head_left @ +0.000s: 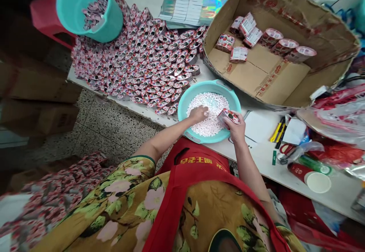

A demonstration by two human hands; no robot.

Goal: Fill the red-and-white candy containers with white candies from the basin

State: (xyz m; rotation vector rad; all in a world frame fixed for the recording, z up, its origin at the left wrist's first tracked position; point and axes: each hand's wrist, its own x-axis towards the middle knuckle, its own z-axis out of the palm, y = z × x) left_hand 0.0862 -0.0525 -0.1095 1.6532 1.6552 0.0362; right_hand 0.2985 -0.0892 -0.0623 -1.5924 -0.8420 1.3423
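Note:
A teal basin (185, 103) full of small white tablets (212, 105) stands at the table's near edge. My left hand (199, 114) rests in the tablets with its fingers curled, pinching at them; what it holds is too small to see. My right hand (236, 127) grips a small red-and-white tin (228, 116) over the basin's right rim. A large spread of several matching open tins (148, 61) lies in rows to the left of the basin.
A cardboard box (285, 80) with several packed tins stands at the back right. A teal bucket (88, 12) with tin parts stands at the back left. Holographic sheets (196, 4), pens (278, 130), a red cup (309, 176) and plastic bags crowd the right side.

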